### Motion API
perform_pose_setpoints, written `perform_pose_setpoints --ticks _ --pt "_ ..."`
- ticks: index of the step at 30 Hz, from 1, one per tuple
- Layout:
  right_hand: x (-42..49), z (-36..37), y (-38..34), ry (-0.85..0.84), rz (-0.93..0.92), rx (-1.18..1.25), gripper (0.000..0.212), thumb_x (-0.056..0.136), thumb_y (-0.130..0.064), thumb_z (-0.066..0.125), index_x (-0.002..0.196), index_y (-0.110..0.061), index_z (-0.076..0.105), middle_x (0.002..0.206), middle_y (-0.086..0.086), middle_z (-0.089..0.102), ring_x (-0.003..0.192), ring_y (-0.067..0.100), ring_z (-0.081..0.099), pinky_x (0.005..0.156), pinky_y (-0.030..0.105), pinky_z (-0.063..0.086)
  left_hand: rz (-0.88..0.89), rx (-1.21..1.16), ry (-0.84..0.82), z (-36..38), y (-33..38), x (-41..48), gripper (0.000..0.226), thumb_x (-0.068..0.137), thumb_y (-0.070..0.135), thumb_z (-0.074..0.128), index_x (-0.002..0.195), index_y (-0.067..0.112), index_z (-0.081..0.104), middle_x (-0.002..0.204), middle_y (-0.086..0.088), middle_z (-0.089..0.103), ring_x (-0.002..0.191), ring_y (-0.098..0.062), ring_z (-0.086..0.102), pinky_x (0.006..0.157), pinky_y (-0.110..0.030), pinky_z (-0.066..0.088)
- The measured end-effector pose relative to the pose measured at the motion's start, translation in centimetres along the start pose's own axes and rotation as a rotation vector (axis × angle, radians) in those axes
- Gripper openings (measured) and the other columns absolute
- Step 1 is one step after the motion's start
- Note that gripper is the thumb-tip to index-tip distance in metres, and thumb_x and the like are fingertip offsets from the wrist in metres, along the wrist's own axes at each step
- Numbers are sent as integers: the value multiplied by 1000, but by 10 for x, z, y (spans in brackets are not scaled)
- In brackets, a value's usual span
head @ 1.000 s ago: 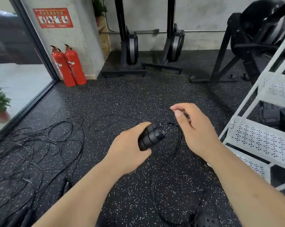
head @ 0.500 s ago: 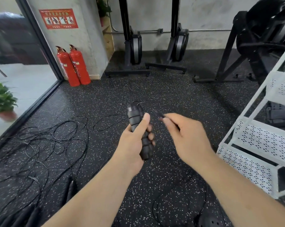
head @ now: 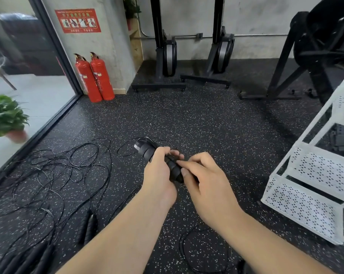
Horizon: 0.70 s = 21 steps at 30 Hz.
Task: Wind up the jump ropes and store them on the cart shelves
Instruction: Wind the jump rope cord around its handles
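Gripping handles (head: 145, 150) at centre in left hand (head: 159, 175); pinching their near end with right hand (head: 204, 178); trailing cord (head: 180, 244) at 6 o'clock; risking wraps slipping loose through a slackening pinch, or slack snagging the tangle (head: 54, 171) at 8 o'clock; aiming for cart (head: 305, 204) at 3 o'clock.

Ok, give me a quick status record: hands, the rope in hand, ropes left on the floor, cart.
left hand: grips the paired black handles
right hand: fingertips at the handles' lower end; whether they pinch cord is unclear
cord loop: on the floor below the right arm
floor ropes: tangled pile at left, unwound
cart: white, perforated shelves, at right
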State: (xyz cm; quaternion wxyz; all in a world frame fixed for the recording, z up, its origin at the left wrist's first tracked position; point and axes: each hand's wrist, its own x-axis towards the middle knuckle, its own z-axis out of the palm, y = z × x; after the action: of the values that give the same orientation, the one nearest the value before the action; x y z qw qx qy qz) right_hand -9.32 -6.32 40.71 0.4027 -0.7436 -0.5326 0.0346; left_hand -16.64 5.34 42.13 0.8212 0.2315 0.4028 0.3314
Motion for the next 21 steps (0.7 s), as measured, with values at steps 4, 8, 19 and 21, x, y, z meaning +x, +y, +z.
perform_pose_setpoints --ticks 4,8,19,21 --pt "-3 0 -4 -29 48 22 45 107 -58 41 143 -37 59 136 -19 48 119 4 55 101 34 52 -112 -71 -59 2 -4 -8 25 100 33 62 94 12 75 105 -12 76 100 -29 73 105 -46 57" --pt "-4 2 -3 -93 59 -34 52 105 -63 39 155 -48 44 134 -20 52 117 8 53 101 31 48 -114 -93 -52 5 -12 -19 30 104 38 61 99 15 80 110 -7 81 99 -23 80 93 -45 61" --pt "24 -28 15 14 533 427 28 110 -49 47 114 -37 72 104 -17 75 91 -1 66 82 27 53 119 537 -202 5 -19 -14 94 72 83 78 146 29 59 130 7 75 127 -16 67 117 -48 44" --pt "31 -39 22 41 754 647 33 110 -51 49 111 -30 74 104 -1 80 72 7 61 64 25 50 259 827 -181 2 -18 -14 100 82 76 75 162 30 35 130 16 67 122 -5 63 111 -39 49"
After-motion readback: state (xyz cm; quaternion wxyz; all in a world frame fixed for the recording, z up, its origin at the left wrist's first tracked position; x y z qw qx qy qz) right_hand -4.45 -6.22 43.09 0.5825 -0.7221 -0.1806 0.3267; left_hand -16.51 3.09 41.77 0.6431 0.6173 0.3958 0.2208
